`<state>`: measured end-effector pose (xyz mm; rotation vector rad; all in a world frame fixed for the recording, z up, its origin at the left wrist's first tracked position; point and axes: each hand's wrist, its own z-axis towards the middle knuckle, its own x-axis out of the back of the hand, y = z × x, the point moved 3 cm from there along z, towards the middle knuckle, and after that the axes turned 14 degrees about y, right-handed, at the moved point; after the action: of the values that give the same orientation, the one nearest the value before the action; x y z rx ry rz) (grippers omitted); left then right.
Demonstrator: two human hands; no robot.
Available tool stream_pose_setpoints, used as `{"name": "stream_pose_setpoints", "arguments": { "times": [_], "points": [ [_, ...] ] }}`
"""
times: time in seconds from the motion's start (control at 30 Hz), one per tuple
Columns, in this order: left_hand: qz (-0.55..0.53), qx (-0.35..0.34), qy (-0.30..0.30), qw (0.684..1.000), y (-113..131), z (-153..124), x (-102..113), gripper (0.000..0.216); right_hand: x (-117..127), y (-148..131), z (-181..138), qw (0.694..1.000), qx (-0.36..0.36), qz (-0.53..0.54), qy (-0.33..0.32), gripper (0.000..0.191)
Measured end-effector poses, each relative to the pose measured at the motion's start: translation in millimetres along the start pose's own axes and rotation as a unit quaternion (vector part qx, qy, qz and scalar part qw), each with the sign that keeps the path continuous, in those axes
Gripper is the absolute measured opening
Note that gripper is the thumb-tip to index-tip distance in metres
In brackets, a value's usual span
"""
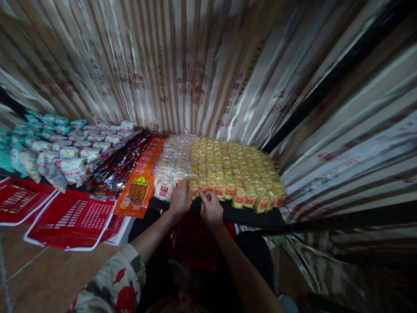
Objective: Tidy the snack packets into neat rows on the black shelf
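Observation:
Rows of small snack packets in yellow wrappers (221, 165) stand packed together on a dark bench top (267, 218). At the front left corner of those rows, my left hand (181, 199) is closed, its fingertips against a yellow snack packet (194, 189). My right hand (211, 209) comes at the same packet from the other side, with its fingers bent and their tips touching the front. Left of the yellow rows are clear-wrapped white snack packets (164, 190), beside my left hand. How firmly the fingers grip is hard to see in the dim light.
An orange snack bag (139, 182), dark shiny packets (119, 163), white packets (89, 153) and green packets (48, 119) lie to the left. Red bags with white edging (73, 219) hang below the left front edge. A striped curtain (195, 69) and a dark pole (312, 87) stand behind.

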<state>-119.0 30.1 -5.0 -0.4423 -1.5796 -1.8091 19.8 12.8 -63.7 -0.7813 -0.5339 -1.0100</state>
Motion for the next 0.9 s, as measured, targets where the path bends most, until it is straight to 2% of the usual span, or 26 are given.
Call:
{"name": "stream_pose_setpoints", "arguments": {
  "times": [0.13,0.43,0.67,0.9],
  "points": [
    [0.047,-0.039,0.035,0.998,1,0,-4,0.038,0,0,0,1.0,-0.001,0.008,-0.001,0.046],
    [0.079,-0.021,0.043,0.996,-2,3,-7,0.036,7,-1,-1,0.997,0.009,0.083,-0.006,0.043],
    [0.131,-0.032,0.037,0.99,6,4,-12,0.038,3,0,-2,0.998,0.007,0.068,0.005,0.041],
    [0.106,-0.024,0.074,0.991,-2,3,-22,0.033,2,-1,-3,0.999,0.02,0.045,0.017,0.041]
  ]
}}
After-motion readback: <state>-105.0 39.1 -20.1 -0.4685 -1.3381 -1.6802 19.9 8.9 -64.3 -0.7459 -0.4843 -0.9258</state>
